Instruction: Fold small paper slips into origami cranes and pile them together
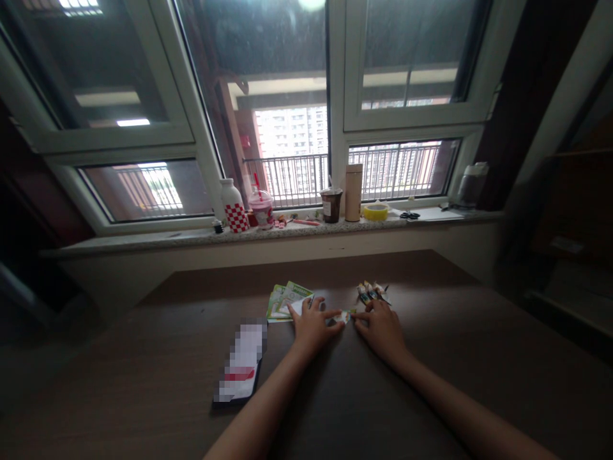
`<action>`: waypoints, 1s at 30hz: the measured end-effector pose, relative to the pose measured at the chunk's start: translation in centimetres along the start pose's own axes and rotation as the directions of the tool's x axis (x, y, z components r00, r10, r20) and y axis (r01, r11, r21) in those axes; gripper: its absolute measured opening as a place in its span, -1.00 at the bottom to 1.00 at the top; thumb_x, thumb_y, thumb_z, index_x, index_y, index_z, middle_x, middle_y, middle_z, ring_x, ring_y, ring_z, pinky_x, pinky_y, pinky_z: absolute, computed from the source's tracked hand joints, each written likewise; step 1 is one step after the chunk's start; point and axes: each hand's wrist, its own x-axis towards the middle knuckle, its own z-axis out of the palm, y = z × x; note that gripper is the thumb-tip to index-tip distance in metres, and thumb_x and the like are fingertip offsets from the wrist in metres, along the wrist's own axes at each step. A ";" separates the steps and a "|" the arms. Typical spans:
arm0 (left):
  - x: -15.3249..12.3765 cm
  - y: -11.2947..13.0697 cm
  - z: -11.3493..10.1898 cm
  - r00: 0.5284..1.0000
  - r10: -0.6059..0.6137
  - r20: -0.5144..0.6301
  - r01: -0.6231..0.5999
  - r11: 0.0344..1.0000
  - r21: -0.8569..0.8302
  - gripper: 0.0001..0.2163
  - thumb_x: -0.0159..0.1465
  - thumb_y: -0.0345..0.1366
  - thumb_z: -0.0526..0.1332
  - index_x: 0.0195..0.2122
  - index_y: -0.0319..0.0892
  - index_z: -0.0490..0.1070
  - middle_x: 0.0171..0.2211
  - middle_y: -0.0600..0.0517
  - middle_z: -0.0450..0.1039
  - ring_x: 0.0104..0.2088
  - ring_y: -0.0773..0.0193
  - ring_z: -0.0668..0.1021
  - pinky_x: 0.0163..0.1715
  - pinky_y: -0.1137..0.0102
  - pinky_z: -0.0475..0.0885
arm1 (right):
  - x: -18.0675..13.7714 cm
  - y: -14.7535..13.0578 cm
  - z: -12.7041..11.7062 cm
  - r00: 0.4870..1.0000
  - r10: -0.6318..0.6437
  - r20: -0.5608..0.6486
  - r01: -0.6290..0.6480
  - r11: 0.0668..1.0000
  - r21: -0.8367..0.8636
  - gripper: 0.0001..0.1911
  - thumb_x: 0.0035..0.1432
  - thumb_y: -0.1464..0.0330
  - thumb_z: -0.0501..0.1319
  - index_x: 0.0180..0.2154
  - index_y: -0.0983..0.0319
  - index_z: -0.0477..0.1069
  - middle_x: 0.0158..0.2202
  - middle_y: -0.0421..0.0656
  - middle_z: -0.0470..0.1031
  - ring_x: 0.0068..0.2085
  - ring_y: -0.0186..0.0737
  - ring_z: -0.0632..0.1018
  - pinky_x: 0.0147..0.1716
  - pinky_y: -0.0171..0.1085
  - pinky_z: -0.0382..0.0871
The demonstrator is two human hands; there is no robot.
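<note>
A small white piece with coloured patches [345, 316], perhaps a sticker or wrapped sweet, lies between my two hands. My left hand [312, 324] has its thumb and index finger closed on the piece's left edge, while its other fingers spread over a white slip [297, 306]. From the other side, my right hand [382, 326] pinches the right edge, its fingers curled. Green-and-white printed cards [282, 303] are fanned out beside my left hand. Just beyond my right fingers is a cluster of small wrapped pieces [372, 291], too small to name.
A phone [242, 361] with a blurred screen lies left on the brown table [143, 358]. Along the windowsill [297, 231] stand a checkered bottle [234, 206], a pink drink cup [261, 207], a dark cup [331, 204], a tan flask [353, 193], yellow tape [375, 212] and scissors [410, 216].
</note>
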 end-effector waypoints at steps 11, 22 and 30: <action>-0.1 0.1 0.0 1.000 -0.001 -0.012 0.001 1.000 -0.006 -0.69 0.17 0.14 0.21 -0.06 0.41 0.49 0.22 0.14 0.29 0.25 -0.15 0.19 0.17 -0.39 -0.36 | 0.1 -0.1 -0.1 0.998 0.051 -0.048 -0.056 0.991 -0.123 -0.76 0.23 0.25 0.18 -0.16 0.01 0.61 -0.12 0.00 0.45 -0.04 0.01 0.41 -0.16 -0.12 0.32; -0.1 0.0 0.5 0.999 0.018 -0.039 -0.020 0.999 -0.029 -0.71 0.18 0.12 0.22 -0.08 0.38 0.52 0.22 0.15 0.30 0.25 -0.16 0.17 0.17 -0.40 -0.38 | 0.5 1.1 0.8 0.995 0.043 -0.091 -0.046 0.999 -0.028 -0.75 0.23 0.27 0.17 -0.12 0.04 0.59 -0.08 -0.01 0.42 -0.02 0.01 0.40 -0.11 -0.12 0.33; -0.3 0.0 0.5 0.997 0.044 -0.062 -0.047 0.998 -0.053 -0.74 0.18 0.09 0.24 -0.12 0.33 0.55 0.21 0.14 0.33 0.25 -0.14 0.18 0.19 -0.37 -0.41 | 1.4 1.6 1.2 0.996 -0.037 -0.086 0.039 0.999 0.027 -0.79 0.21 0.29 0.19 -0.24 0.09 0.62 -0.08 -0.04 0.44 0.09 0.03 0.34 0.06 -0.10 0.27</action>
